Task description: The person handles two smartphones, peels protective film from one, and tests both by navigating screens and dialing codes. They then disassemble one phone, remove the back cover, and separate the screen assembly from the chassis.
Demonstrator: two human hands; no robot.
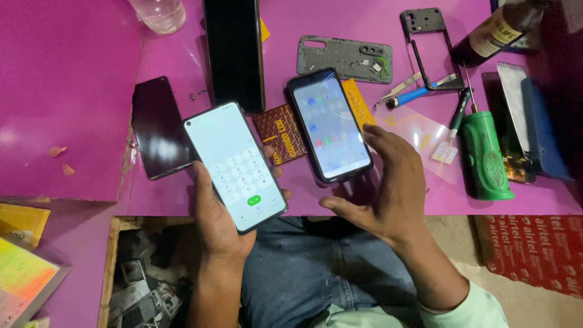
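A lit phone showing a dial pad is held in the left hand, fingers wrapped around its edges from below, above the near edge of the pink surface. Its long axis is tilted, with the top end pointing away and to the left and the bottom end toward the person's lap.

The right hand is seen spread wide, fingers apart, nothing gripped; its fingertips are just beside the right edge of a second lit phone, which lies flat on the surface in a dark case. Whether they touch it cannot be told. That phone's long axis runs away from the person, leaning slightly left at the top.

An open wooden drawer is seen below the surface at left, filled with small mixed parts, too blurred to tell apart.

A dark phone lies left of the held one, and a large black slab lies beyond it. A grey back cover, a black frame, a blue-handled tool, a green cylindrical tool and a clear film are spread to the right. A clear bottle and a dark bottle stand at the far edge.
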